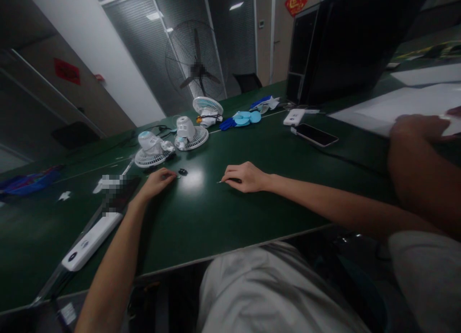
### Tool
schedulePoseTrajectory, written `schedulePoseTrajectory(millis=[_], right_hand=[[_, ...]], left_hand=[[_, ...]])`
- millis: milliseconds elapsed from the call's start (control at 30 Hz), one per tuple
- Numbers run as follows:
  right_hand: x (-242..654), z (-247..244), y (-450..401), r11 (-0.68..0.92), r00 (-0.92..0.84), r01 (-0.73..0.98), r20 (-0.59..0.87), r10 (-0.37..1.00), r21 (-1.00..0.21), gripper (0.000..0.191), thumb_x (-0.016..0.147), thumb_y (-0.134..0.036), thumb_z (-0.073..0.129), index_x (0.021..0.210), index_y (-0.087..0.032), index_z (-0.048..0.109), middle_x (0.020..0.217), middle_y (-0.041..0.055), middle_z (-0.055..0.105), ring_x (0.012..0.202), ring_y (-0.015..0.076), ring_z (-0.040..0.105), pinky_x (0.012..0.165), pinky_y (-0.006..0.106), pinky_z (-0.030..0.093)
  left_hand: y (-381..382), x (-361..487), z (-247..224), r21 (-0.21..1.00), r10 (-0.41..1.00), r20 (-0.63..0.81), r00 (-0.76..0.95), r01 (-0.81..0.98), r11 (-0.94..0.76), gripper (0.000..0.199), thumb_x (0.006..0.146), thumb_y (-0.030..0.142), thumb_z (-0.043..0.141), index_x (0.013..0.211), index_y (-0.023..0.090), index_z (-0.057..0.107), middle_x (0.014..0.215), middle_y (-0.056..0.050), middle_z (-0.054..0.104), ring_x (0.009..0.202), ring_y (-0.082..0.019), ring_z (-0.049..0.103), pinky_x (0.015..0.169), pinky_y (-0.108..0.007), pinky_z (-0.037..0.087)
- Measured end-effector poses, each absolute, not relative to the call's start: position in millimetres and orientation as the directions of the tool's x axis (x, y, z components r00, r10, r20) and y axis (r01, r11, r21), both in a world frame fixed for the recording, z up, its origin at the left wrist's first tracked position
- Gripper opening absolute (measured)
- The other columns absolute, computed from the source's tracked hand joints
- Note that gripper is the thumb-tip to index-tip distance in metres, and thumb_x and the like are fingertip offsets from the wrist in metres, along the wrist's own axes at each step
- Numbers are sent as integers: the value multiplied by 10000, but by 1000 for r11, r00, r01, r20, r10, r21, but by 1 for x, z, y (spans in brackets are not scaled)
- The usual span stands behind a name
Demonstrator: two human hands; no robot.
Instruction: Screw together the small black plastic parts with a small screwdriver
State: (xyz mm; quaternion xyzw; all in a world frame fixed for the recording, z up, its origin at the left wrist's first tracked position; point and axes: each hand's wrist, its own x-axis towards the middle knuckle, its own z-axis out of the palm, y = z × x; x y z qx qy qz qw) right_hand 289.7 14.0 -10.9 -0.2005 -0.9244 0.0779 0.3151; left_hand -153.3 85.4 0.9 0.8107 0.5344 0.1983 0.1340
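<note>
My right hand (248, 177) is closed round a thin tool (221, 181), its pale tip poking out toward my left hand (158, 183). The fingertips of my left are drawn together at a small pale bit (178, 176); I cannot tell whether they grip it or only touch it. A black part (183, 171) lies on the worktop (230, 222) just beyond them.

I judge the work to be at an early stage: I have the tool ready, but its tip meets nothing, and the black part sits loose, so any tool work on it looks undone. 2 white fans (154, 150) (190, 135) lie grille-down nearby, with a 3rd fan (208, 111) behind (finished or not, I cannot say).

As for writing, the red diamond sign (298, 0) carries gold characters, too blurred for me to read, and the red banner (67, 71) is no clearer. The white box (294, 117) has small grey print, and the white bar (92, 244) bears a black oval mark; I can make out no brand on either.
</note>
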Motion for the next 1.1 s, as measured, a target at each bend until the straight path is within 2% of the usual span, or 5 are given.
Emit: schedulePoseTrajectory(millis=[333,500,667,867,1100], right_hand=[[289,-11,13,907,-721,320,551,420,-274,221,1025,-226,593,1188,-181,735,1107,56,712,804,133,645,677,243,454],[290,-10,14,909,-727,315,546,416,-273,217,1029,-233,589,1181,-174,732,1100,57,711,806,132,643,676,239,458],[290,-11,15,908,-728,318,543,419,-274,219,1025,-235,598,1187,-176,732,1105,56,711,815,137,649,682,243,462],[289,-11,14,905,-722,326,546,424,-272,217,1014,-222,602,1180,-186,737,1100,53,714,820,141,653,686,249,460],[289,-9,14,905,-725,326,542,424,-272,208,1025,-230,590,1167,-181,734,1097,56,715,799,134,643,671,239,453]], left_hand=[[86,-146,0,415,898,212,386,796,-440,525,843,712,669,978,217,780,1033,-105,756,933,-282,695,846,-383,555],[86,-144,-3,422,901,265,344,799,-429,519,912,672,612,1077,200,755,1092,-113,752,973,-282,689,859,-385,548],[86,-143,0,441,898,197,393,783,-439,509,849,664,700,1088,224,787,1114,-104,757,973,-285,709,872,-393,563],[87,-144,4,453,897,177,405,776,-439,468,792,669,741,947,232,805,1039,-97,764,977,-298,712,932,-425,554],[85,-138,2,465,903,297,309,780,-420,486,875,653,653,1028,202,750,1088,-118,754,999,-298,698,885,-408,561]])
